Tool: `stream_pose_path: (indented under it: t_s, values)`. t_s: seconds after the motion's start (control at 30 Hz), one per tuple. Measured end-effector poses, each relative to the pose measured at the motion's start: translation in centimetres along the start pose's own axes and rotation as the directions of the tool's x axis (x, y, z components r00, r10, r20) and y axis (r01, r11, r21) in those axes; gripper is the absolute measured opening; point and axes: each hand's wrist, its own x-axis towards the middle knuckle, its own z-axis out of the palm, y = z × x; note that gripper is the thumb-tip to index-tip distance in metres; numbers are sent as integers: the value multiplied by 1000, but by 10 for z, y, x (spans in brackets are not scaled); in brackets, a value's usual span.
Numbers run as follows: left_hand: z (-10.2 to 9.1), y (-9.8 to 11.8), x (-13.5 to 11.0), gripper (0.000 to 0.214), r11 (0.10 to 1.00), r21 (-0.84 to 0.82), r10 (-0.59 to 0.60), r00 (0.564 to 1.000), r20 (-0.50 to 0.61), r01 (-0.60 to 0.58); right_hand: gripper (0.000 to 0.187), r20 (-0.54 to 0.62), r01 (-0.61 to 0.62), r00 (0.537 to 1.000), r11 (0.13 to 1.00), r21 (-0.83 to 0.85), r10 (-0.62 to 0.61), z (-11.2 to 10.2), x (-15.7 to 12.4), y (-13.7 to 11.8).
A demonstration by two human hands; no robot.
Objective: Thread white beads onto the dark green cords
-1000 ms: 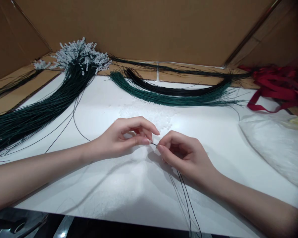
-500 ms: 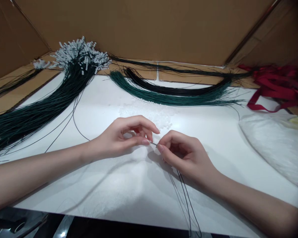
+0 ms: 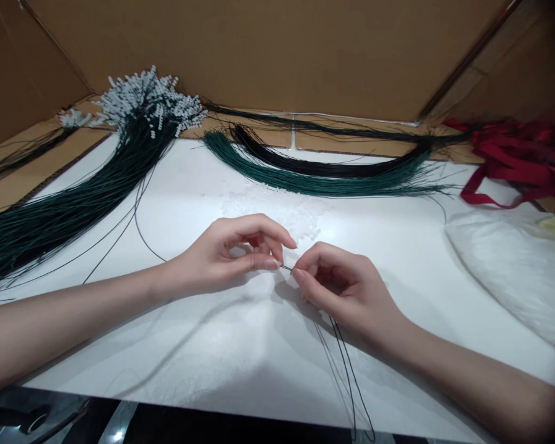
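Between my two hands runs a short stretch of thin dark wire. My right hand pinches it between thumb and forefinger, and two long dark wire ends hang below that hand toward the table's front edge. The thumb and a curled finger of my left hand close on the wire's other end, with the forefinger stretched out above. Whether a bead sits in the left fingertips is hidden. Small white translucent beads lie scattered on the white table just beyond my hands.
At left lies a thick bundle of green wires with white beaded tips. Curved bundles of green wire and black wire rest at the back. Red ribbon and a clear plastic bag are at right. Cardboard walls stand behind.
Almost nothing differs. Both hands keep their pinch on the wire in the same place, and the view has shifted very slightly.
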Motion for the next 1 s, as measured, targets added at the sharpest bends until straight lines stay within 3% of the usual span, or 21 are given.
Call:
stream_pose_path:
  t_s: [1.0]
  values:
    - [0, -3, -2, 21, 1000, -16, 0, 1000, 18, 0, 13, -29, 24, 999, 1000, 13, -24, 1, 0, 0]
